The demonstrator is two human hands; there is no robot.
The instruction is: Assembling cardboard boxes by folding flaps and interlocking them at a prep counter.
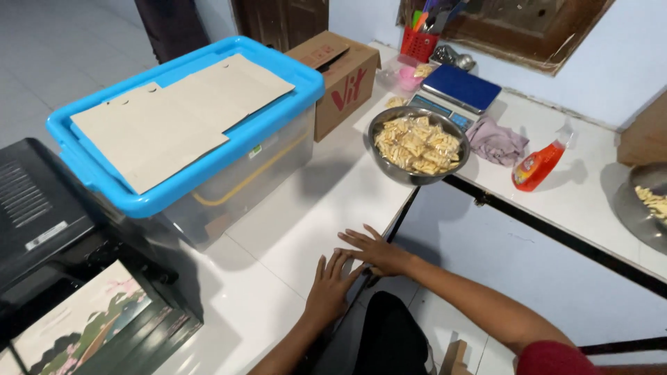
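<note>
Head view. Both hands lie flat and empty on the white tiled counter (292,229), at its near edge. The left hand (331,285) has its fingers spread and pointing away from the body; the right hand (379,251) lies palm down with its fingers apart, overlapping the left hand's fingertips. Neither hand holds anything.

Progress, as a judgement: the steel bowl (419,144), filled with pale yellow snack pieces, stands untouched at the far corner of the counter, well apart from both hands. No handling of it is in hand. A second steel bowl (643,201) with a few similar pieces shows at the right edge of the frame.

Packages and labels:
- Clear storage tub with blue lid (187,132), left of centre; flat brown cardboard sheets (180,114) lie on the lid; a small green-and-white sticker sits on its side wall.
- Brown carton (342,78) with red lettering, just behind the tub, flaps partly open.
- Blue-topped digital scale (458,92), behind the steel bowl.
- Orange spray bottle (538,165), lying on its side on the right counter, near a crumpled mauve cloth (496,141).
- Red utensil basket (418,42), against the far wall.
- Black appliance (42,208) with a white rectangular label, far left; below it, a box with a printed landscape picture (90,323).
</note>
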